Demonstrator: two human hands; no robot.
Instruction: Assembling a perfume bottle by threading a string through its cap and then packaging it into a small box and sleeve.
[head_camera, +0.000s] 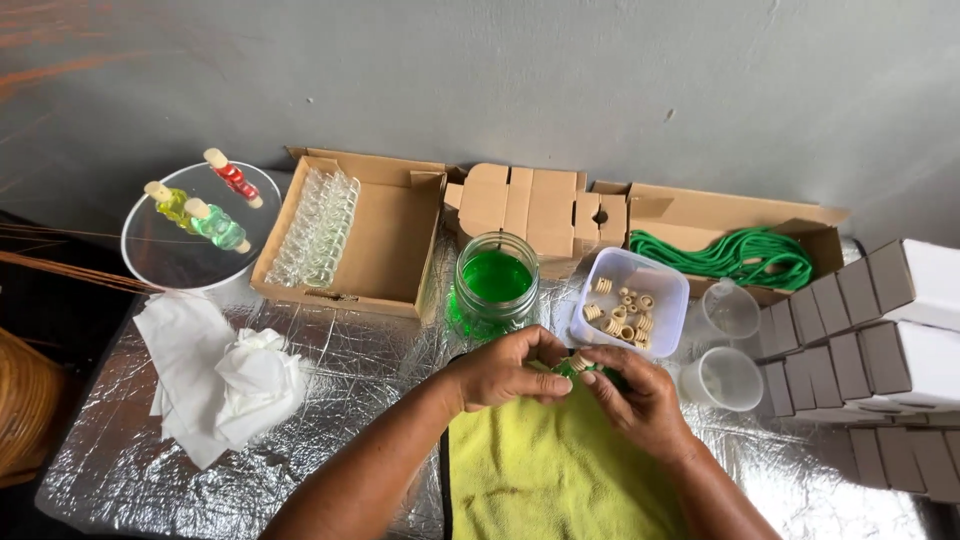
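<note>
I see a small bottle of green liquid (568, 369) pinched between both hands just above the near end of a yellow cloth (555, 470), in front of the jar and the tub. My left hand (503, 370) has its fingers closed round the bottle's body, and my right hand (632, 392) has its fingers closed on a pale cork (581, 361) at the bottle's mouth; how far the cork sits in I cannot tell. Just behind the hands stands an open glass jar of green liquid (496, 279), and beside it to the right a clear plastic tub (630, 299) with more corks lying in it. Right of the tub are two clear plastic cups (728, 345), one behind the other. Farther right lie stacked flat grey and white boxes (880, 320). Behind the tub an open carton holds a coil of green cord (732, 256). To the left, another open carton (390, 245) holds a row of empty small bottles (320, 230). At far left a round clear plate (165, 255) carries three corked bottles, yellow, green and red. Crumpled white tissue (225, 380) lies on the foil-covered worktop (340, 370).
</note>
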